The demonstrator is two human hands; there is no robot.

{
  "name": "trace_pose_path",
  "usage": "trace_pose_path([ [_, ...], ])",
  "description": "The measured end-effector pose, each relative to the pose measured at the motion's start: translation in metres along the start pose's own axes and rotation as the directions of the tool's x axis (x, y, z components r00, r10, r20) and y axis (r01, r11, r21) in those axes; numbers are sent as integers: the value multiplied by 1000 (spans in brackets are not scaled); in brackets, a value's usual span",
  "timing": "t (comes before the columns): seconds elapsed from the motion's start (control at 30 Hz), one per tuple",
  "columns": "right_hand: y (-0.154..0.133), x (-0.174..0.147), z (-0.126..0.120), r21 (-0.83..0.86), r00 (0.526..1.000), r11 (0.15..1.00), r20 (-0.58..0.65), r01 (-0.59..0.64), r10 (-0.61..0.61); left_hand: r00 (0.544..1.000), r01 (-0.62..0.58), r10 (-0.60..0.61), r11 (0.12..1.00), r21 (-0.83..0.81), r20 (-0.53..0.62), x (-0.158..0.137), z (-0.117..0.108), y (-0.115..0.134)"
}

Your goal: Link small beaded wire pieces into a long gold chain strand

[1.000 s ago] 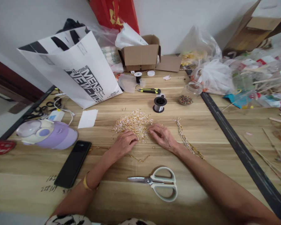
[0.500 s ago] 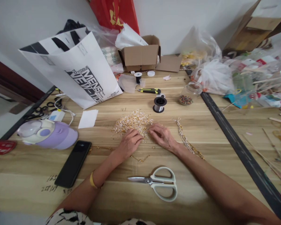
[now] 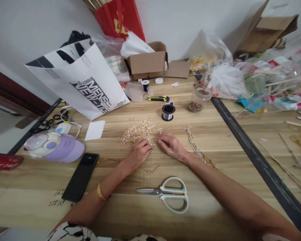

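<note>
A loose heap of small gold and clear beads point(image 3: 137, 130) lies on the wooden table. My left hand point(image 3: 139, 152) rests at the heap's front edge, fingers bent and pressed together; anything in the fingertips is too small to make out. At the heap's right edge is my right hand point(image 3: 171, 144), thumb and fingers closed, their tips partly hidden. A thin gold chain point(image 3: 150, 170) lies just below my left hand. To the right of my right wrist lies a beaded strand point(image 3: 197, 147) in clear and gold. Scissors point(image 3: 165, 194) with pale handles lie nearer me.
A spool of wire point(image 3: 168, 113), a utility knife point(image 3: 157, 98) and a glass jar of beads point(image 3: 197, 100) stand or lie behind the heap. Leftward are a phone point(image 3: 80, 177), a purple bottle point(image 3: 57, 147) and a white paper bag point(image 3: 82, 80). Plastic bags point(image 3: 224, 80) crowd the right.
The whole view has shifted slightly with my head. Both hands stay at the heap in nearly the same pose; no object has visibly moved on the table.
</note>
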State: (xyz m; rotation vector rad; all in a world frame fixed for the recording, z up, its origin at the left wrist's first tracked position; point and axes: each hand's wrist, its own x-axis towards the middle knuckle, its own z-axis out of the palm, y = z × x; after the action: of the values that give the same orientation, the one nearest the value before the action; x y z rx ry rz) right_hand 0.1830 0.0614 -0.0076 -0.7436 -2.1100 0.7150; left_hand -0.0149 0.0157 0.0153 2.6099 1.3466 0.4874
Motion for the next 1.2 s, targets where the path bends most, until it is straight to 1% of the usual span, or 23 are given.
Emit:
trace_pose_path([
  [0.2, -1, 0, -1, -5, 1000, 1000, 10, 9, -9, 1000, -18, 17, 999, 47, 13, 6, 1, 1],
  [0.3, -1, 0, -1, -6, 1000, 1000, 7, 10, -10, 999, -7, 8, 1000, 28, -32, 7, 2, -1],
  [0.43, -1, 0, -1, -4, 1000, 1000, 6, 17, -17, 987, 50, -67, 992, -116, -144, 5, 1, -6],
  [0.53, 0, 0, -1, -12, 1000, 1000, 9, 12, -12, 968, 113, -166, 957, -268, -186, 4, -3, -7],
  [0.6, 0, 0, -1, -16, 1000, 1000, 9, 13, -13, 951, 180, -259, 908, -379, -169, 4, -5, -5],
  [0.7, 1, 0, -1, -16, 1000, 1000, 12, 15, -15, 920, 279, -383, 795, -538, -88, 3, -7, -4],
  [0.83, 0, 1, -2, -13, 1000, 1000, 19, 11, -11, 880, 339, -475, 626, -702, 1, 3, -6, -5],
  [0.9, -1, 1, -2, -8, 1000, 1000, 20, 11, -11, 859, 358, -511, 539, -763, 42, 4, -5, -6],
  [0.97, -2, 1, -2, -7, 1000, 1000, 23, 9, -9, 841, 366, -536, 470, -803, 70, 4, -4, -7],
  [1.03, -2, 0, -2, -10, 1000, 1000, 26, 7, -7, 833, 362, -548, 434, -825, 78, 5, -4, -7],
  [1.2, -1, 1, -1, -15, 1000, 1000, 20, 17, -17, 826, 352, -557, 390, -851, 86, 6, -4, -6],
])
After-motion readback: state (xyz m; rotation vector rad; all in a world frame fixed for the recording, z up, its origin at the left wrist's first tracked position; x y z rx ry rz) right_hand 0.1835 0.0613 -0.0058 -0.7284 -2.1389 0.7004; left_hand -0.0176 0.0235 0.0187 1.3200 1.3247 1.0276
